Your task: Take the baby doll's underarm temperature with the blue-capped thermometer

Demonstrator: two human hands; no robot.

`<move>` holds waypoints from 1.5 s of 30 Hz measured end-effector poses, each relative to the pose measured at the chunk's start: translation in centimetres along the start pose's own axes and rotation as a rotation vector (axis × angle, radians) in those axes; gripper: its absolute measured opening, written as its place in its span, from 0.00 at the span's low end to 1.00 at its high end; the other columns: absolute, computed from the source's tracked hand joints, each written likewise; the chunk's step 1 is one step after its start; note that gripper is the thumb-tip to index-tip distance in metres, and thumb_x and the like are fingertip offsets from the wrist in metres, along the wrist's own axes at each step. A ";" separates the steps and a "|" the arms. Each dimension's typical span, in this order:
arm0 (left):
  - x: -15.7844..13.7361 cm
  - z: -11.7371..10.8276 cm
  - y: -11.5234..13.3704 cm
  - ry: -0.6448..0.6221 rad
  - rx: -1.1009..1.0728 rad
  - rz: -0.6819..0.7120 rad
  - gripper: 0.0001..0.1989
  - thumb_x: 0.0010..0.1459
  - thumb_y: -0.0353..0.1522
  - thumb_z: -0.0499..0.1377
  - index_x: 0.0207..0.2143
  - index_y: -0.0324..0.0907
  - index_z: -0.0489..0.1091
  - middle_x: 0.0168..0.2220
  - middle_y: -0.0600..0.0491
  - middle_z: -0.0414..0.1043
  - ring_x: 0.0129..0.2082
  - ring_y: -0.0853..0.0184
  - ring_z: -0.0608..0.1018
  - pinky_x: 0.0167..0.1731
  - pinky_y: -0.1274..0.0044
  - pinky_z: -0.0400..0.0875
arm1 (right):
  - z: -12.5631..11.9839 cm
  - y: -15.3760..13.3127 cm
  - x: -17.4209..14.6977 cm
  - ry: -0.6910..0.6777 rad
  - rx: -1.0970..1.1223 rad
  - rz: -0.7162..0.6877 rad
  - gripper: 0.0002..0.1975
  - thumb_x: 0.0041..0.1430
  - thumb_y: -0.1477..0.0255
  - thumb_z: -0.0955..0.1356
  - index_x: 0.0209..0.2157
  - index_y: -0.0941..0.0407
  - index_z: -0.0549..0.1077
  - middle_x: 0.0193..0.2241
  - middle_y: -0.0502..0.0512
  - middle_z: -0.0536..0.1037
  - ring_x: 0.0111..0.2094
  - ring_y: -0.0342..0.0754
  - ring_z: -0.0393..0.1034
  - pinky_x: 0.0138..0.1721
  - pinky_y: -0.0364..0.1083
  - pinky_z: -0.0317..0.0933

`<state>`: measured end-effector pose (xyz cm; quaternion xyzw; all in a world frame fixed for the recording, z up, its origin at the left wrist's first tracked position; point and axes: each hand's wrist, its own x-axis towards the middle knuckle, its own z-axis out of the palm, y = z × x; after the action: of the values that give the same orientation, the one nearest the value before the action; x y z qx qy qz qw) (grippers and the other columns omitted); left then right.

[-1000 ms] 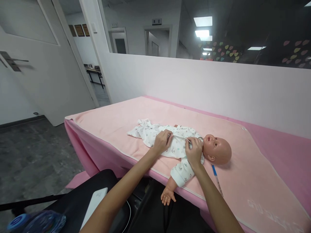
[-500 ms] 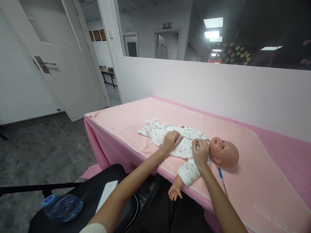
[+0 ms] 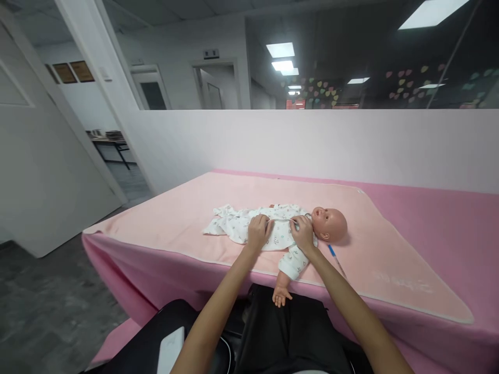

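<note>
A baby doll (image 3: 330, 224) lies on its back, head to the right, dressed in a white printed baby garment (image 3: 237, 222). My left hand (image 3: 259, 231) is over its lower front, fingers pinched on the garment. Near the doll's neck, my right hand (image 3: 303, 232) also pinches the cloth. A thin pale strip (image 3: 281, 220) runs taut between my fingertips; whether it is a tie or the garment's edge, I cannot tell. One sleeved doll arm (image 3: 292, 262) points toward me, its hand hanging past the table edge.
A pale pink blanket (image 3: 175, 202) covers the table over a darker pink cloth (image 3: 440, 223). A blue-capped pen-like stick (image 3: 336, 259) lies by the doll's head. A white object (image 3: 170, 349) rests on the black chair (image 3: 140, 337). Behind stands a low wall (image 3: 312, 145) with glass above.
The head view has swung to the right and the bottle on the chair has left the picture. Both hands stay on the garment, with the strip still between them.
</note>
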<state>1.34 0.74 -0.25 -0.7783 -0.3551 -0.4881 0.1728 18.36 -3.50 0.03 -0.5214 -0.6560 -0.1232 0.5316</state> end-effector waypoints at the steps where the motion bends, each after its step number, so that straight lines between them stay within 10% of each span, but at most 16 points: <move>1: 0.0 0.0 0.0 0.004 -0.003 -0.003 0.08 0.60 0.33 0.48 0.28 0.41 0.60 0.27 0.51 0.65 0.29 0.66 0.67 0.30 0.74 0.59 | 0.0 0.0 0.0 -0.004 0.000 0.005 0.07 0.56 0.75 0.61 0.28 0.57 0.69 0.27 0.53 0.73 0.32 0.47 0.64 0.36 0.45 0.56; 45: 0.6 -0.3 0.0 -0.010 -0.142 0.055 0.07 0.59 0.32 0.49 0.31 0.41 0.64 0.26 0.51 0.71 0.27 0.66 0.71 0.31 0.72 0.61 | -0.6 -0.1 0.1 -0.055 -0.009 0.042 0.07 0.56 0.73 0.61 0.29 0.55 0.69 0.28 0.53 0.73 0.34 0.47 0.65 0.38 0.46 0.57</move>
<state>1.29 0.83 0.46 -0.8005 -0.2991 -0.5032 0.1285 18.65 -3.90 0.41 -0.5408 -0.6586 -0.1005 0.5134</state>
